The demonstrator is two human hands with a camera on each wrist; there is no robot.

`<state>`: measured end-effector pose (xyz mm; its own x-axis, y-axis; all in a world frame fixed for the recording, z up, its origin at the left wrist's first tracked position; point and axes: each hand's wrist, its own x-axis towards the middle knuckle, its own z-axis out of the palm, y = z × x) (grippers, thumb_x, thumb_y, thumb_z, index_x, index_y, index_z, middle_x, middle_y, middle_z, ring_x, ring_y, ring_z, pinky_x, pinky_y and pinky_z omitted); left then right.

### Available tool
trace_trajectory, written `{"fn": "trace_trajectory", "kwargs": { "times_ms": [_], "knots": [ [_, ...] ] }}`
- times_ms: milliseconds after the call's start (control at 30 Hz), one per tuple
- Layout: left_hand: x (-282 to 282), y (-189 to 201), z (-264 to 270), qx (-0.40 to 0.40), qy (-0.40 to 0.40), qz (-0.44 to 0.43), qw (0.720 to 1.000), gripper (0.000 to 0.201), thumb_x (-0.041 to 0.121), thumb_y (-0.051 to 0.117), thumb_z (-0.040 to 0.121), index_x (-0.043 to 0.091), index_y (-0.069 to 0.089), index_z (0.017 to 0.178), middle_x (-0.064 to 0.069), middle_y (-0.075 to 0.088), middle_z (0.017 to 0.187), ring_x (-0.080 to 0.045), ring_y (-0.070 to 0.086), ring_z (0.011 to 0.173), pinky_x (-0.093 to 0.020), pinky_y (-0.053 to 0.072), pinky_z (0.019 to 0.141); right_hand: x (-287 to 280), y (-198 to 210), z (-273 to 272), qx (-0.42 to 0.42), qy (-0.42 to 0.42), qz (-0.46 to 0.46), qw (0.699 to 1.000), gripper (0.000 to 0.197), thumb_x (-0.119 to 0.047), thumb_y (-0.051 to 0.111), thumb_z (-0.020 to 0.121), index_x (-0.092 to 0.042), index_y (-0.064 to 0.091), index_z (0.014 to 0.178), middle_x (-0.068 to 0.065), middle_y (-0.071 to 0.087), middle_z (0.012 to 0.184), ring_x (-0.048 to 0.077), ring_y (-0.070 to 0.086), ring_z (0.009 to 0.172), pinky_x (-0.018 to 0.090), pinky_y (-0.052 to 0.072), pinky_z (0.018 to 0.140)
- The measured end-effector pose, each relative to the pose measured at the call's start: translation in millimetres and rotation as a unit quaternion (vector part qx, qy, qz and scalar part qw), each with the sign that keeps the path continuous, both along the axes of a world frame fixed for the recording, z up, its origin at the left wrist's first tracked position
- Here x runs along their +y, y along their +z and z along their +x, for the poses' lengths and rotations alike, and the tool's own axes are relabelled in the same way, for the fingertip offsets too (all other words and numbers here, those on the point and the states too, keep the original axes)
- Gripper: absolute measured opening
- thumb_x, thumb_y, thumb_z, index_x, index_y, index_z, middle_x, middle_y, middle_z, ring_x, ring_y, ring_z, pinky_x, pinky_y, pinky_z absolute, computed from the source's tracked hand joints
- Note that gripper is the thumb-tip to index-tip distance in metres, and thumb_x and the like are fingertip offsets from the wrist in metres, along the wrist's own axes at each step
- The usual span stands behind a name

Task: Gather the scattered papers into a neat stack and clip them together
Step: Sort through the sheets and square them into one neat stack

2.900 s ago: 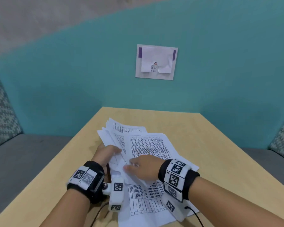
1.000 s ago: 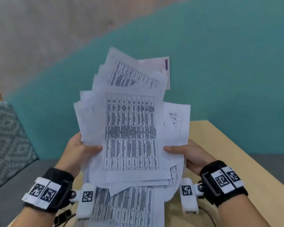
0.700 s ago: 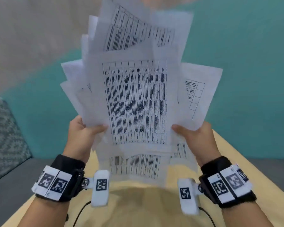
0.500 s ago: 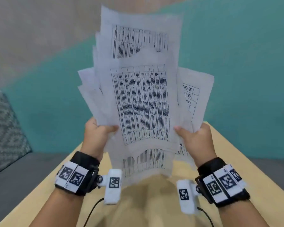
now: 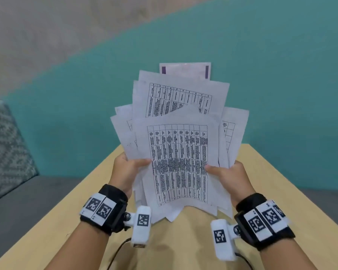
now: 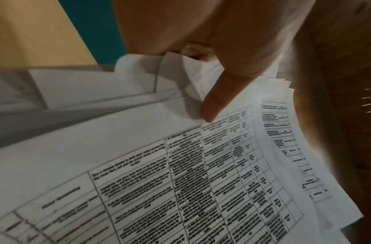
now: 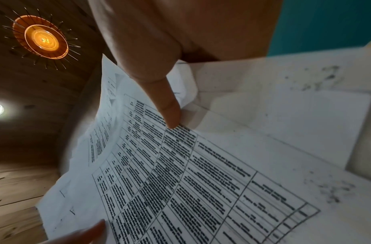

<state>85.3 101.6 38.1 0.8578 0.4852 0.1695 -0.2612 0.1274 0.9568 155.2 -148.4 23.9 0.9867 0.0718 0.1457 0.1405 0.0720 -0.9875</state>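
Note:
A fanned bundle of white papers (image 5: 178,152) printed with tables stands upright above the wooden table (image 5: 281,191), its lower edges near the tabletop. My left hand (image 5: 129,170) grips the bundle's left side, thumb on the front sheet. My right hand (image 5: 227,175) grips the right side the same way. The sheets are uneven, with corners sticking out at the top and sides. In the left wrist view my thumb (image 6: 213,105) presses on the papers (image 6: 180,181). The right wrist view shows my other thumb (image 7: 170,112) pressed on the front sheet (image 7: 191,181). No clip is in view.
A teal wall (image 5: 281,84) rises behind the table. A white card with purple marks (image 5: 185,71) hangs on it, half hidden by the papers. Grey benches with patterned cushions (image 5: 6,149) flank the table. Cables trail from my wrist cameras.
Both hands lifted the papers off the table and stood them upright. Over the last half second the bundle has dropped lower, toward the tabletop.

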Motion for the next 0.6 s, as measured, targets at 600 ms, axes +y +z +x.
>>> {"fn": "trace_trajectory", "kwargs": {
  "times_ms": [600],
  "knots": [
    [15, 4, -2, 0.07, -0.018, 0.108, 0.992, 0.025, -0.016, 0.07, 0.082, 0.002, 0.077, 0.097, -0.011, 0.082, 0.094, -0.032, 0.076, 0.09, -0.036, 0.059, 0.08, -2, -9, 1, 0.024, -0.005, -0.021, 0.999, 0.041, -0.01, 0.082, 0.081, -0.008, 0.066, 0.119, 0.003, 0.075, 0.108, 0.025, 0.069, 0.103, 0.044, 0.051, 0.101]
  ]
}}
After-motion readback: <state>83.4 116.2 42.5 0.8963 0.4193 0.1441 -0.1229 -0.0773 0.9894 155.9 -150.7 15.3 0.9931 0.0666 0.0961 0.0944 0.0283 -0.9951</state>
